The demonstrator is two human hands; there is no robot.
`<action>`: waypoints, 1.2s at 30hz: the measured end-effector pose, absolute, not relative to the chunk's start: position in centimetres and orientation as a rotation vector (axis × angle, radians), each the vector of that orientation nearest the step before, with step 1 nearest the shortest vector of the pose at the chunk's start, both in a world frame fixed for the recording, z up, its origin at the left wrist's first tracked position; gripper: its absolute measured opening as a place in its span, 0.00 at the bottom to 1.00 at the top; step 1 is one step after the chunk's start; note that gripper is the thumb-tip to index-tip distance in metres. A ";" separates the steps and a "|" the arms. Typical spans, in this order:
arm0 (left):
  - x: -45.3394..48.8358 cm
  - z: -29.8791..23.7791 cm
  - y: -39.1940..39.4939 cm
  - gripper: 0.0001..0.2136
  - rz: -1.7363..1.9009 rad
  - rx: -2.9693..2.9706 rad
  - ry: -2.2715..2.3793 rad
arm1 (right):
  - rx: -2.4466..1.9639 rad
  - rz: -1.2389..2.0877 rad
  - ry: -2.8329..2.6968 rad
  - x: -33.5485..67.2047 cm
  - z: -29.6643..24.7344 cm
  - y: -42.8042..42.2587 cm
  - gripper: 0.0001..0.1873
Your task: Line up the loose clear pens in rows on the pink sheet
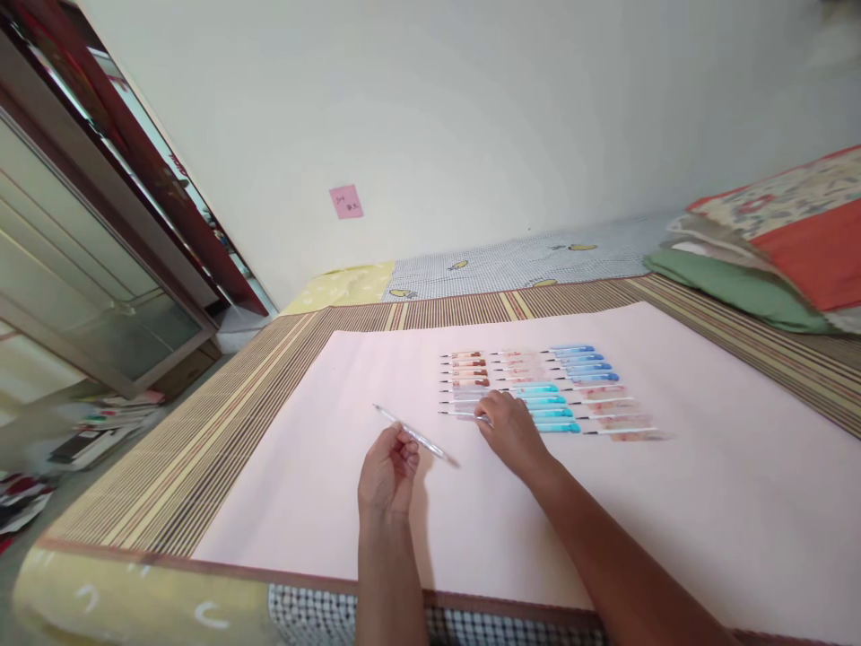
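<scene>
Interior of a room. A plain pale wall (511, 126) spans 12 o'clock, dimming slightly toward 1 o'clock; a pink handwritten note (346, 205) is fixed to it at 11 o'clock. A bed (144, 597) reaches from the centre to 6 o'clock, its striped mat (185, 440) overlying printed bedding (498, 267). Folded textiles (800, 242) are stacked between 2 and 3 o'clock. A framed, glazed panel (73, 260) leans obliquely between 9 and 10 o'clock; papers (125, 414) litter the floor below.
</scene>
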State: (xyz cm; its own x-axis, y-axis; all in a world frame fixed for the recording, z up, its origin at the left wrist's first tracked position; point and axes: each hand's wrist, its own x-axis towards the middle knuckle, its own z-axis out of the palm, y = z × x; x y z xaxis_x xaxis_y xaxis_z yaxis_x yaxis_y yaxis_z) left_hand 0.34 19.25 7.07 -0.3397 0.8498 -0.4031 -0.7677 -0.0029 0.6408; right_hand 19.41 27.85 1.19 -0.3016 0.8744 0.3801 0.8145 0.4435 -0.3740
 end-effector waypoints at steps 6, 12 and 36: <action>0.5 7.0 19.3 0.07 1.645 0.101 0.946 | -1.390 0.108 -2.182 19.2 1.0 28.0 0.06; 0.9 6.9 19.4 0.07 1.633 0.111 0.950 | -1.387 0.080 -2.165 19.1 0.7 28.0 0.07; 3.1 6.5 19.5 0.15 1.586 0.404 1.023 | -0.894 1.595 -1.733 17.5 5.9 24.5 0.17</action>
